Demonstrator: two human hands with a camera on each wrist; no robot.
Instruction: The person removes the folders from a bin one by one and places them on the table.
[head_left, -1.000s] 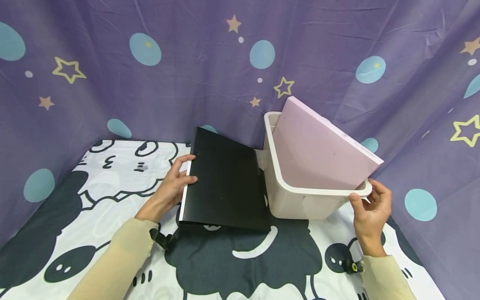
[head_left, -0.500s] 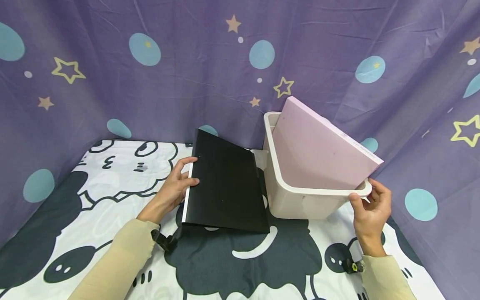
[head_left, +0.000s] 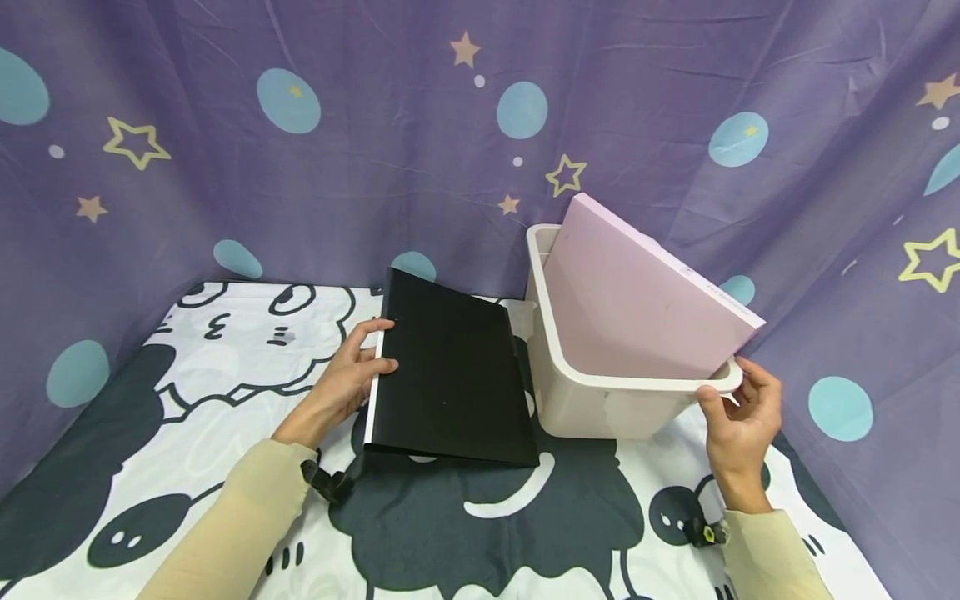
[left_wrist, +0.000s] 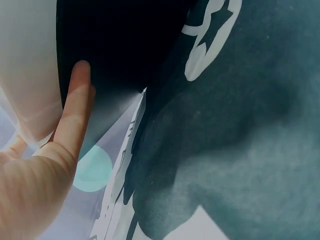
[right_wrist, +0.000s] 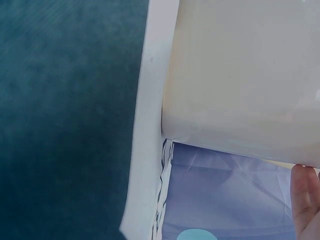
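Note:
In the head view, my left hand [head_left: 339,392] grips a flat black folder [head_left: 450,383] by its pale left edge. The folder is tilted, with its left side raised above the cloth. In the left wrist view, the thumb [left_wrist: 75,107] lies against its dark face. A cream plastic bin [head_left: 600,408] stands just right of it. Inside the bin leans a pink flat folder [head_left: 630,300] with a pale printed edge, sticking out above the rim. My right hand [head_left: 742,429] holds the bin's front right corner at the rim; in the right wrist view, fingertips [right_wrist: 304,187] touch the bin's edge.
A sheep-print cloth [head_left: 495,550] covers the table. Behind it hangs a purple curtain [head_left: 420,167] with stars and blue ovals, close to the bin's back. Dark camera mounts sit on both wrists.
The black folder's far edge has sunk a little and its left edge has shifted slightly right, along with my left hand. The right hand, bin and pink folder stay in place.

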